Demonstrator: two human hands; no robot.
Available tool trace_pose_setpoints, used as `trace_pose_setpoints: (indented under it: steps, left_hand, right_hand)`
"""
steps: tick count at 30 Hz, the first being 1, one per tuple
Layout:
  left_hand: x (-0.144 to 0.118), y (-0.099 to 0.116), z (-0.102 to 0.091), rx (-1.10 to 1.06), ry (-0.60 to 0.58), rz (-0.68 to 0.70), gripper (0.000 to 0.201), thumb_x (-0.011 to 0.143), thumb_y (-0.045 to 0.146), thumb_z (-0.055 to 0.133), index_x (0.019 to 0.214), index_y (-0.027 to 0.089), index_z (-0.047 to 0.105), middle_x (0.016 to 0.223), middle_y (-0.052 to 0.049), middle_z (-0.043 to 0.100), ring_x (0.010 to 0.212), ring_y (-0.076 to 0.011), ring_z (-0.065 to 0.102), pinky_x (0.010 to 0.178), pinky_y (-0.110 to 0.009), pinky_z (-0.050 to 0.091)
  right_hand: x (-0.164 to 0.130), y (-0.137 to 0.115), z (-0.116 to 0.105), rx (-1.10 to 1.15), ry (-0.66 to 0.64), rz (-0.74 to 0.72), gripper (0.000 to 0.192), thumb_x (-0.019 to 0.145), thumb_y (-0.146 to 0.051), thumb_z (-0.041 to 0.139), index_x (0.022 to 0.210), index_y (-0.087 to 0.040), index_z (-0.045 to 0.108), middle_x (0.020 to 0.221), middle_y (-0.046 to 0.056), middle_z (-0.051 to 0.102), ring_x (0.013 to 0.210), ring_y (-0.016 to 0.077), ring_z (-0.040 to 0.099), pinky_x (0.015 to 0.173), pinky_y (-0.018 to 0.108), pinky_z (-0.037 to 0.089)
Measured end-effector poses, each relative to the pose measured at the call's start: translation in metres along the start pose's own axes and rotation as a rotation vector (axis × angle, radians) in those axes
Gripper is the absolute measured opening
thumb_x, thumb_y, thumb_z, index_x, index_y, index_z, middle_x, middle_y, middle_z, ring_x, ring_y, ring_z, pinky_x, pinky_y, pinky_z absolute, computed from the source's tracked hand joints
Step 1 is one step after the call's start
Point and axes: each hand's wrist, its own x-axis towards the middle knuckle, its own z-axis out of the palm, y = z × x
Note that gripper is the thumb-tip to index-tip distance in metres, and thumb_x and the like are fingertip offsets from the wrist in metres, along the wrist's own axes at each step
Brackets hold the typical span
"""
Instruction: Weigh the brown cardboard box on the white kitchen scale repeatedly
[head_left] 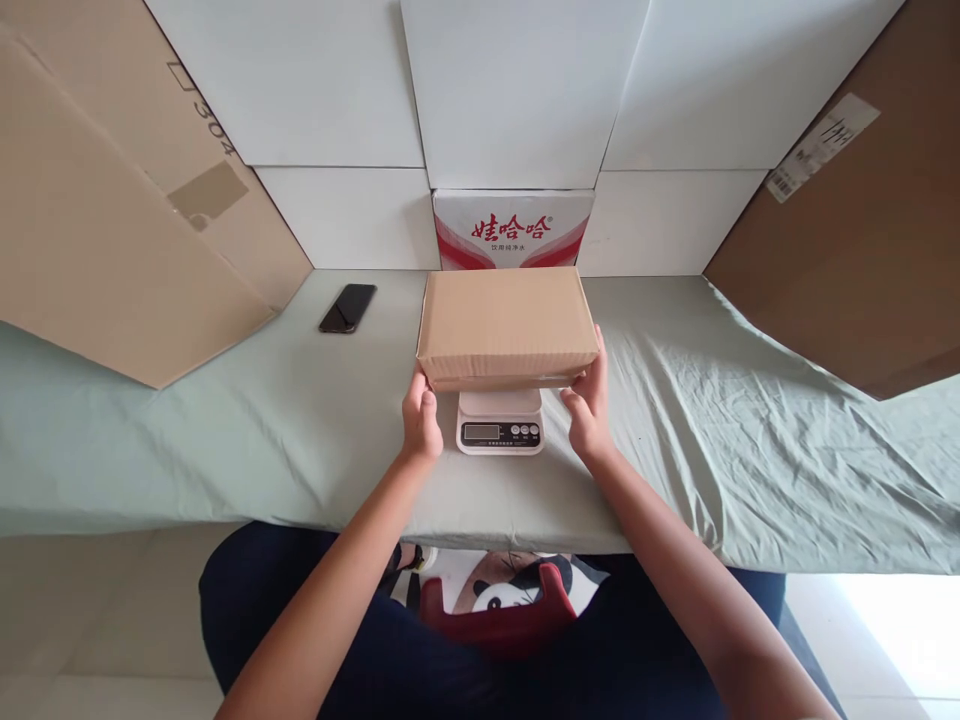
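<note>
A closed brown cardboard box [504, 325] sits over a small white kitchen scale [500, 422], whose dark display faces me. My left hand [421, 417] grips the box's near left corner. My right hand [589, 398] holds the near right corner, fingers up along its side. Whether the box rests fully on the scale or is held just above it, I cannot tell.
A grey-green cloth [712, 430] covers the table. A black phone [348, 307] lies at the back left. A red-and-white printed carton [513, 229] stands behind the box. Large cardboard sheets lean at the left [112, 220] and right [862, 250]; white panels form the back wall.
</note>
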Motion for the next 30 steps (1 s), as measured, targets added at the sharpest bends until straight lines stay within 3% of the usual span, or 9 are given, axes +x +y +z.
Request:
trace_pose_setpoints:
  steps: [4,11,18,24,30]
  left_hand:
    - [-0.010,0.009,-0.002,-0.044,-0.007,-0.068,0.082,0.086,0.082,0.044,0.144,0.026,0.059,0.149,-0.013,0.061,0.148,-0.0350,0.049,0.120,-0.044,0.043]
    - [-0.013,0.016,-0.002,-0.101,0.045,-0.167,0.083,0.082,0.086,0.046,0.142,0.031,0.061,0.149,-0.010,0.062,0.150,-0.0342,0.047,0.121,-0.044,0.042]
    - [-0.015,0.017,-0.003,-0.125,0.042,-0.160,0.080,0.083,0.085,0.047,0.141,0.031,0.062,0.149,-0.009,0.061,0.151,-0.0359,0.045,0.124,-0.046,0.037]
    - [-0.017,0.017,-0.005,-0.120,0.010,-0.129,0.080,0.086,0.082,0.046,0.143,0.028,0.060,0.149,-0.010,0.061,0.150,-0.0357,0.045,0.125,-0.048,0.037]
    - [-0.016,0.017,-0.006,-0.108,0.003,-0.109,0.075,0.088,0.080,0.045,0.139,0.028,0.063,0.144,-0.009,0.064,0.145,-0.0353,0.050,0.119,-0.046,0.042]
  right_hand:
    - [-0.010,-0.015,-0.004,0.010,-0.016,0.054,0.084,0.091,-0.063,0.055,0.162,-0.046,0.014,0.168,0.001,0.036,0.152,0.0351,0.043,0.120,0.062,0.043]
    - [-0.007,-0.018,-0.005,0.024,-0.015,0.116,0.070,0.089,-0.061,0.054,0.152,-0.048,0.030,0.161,0.001,0.042,0.145,0.0388,0.049,0.113,0.065,0.049]
    - [-0.011,-0.021,-0.006,-0.004,0.042,0.133,0.058,0.090,-0.061,0.048,0.145,-0.049,0.037,0.155,0.000,0.043,0.147,0.0421,0.045,0.118,0.069,0.042]
    - [-0.014,-0.024,-0.007,-0.120,0.037,0.118,0.061,0.092,-0.067,0.041,0.150,-0.049,0.031,0.157,0.002,0.039,0.147,0.0450,0.042,0.114,0.071,0.046]
    - [-0.014,-0.026,-0.005,-0.105,0.051,0.063,0.058,0.092,-0.067,0.044,0.144,-0.044,0.037,0.148,0.006,0.044,0.140,0.0429,0.049,0.108,0.068,0.050]
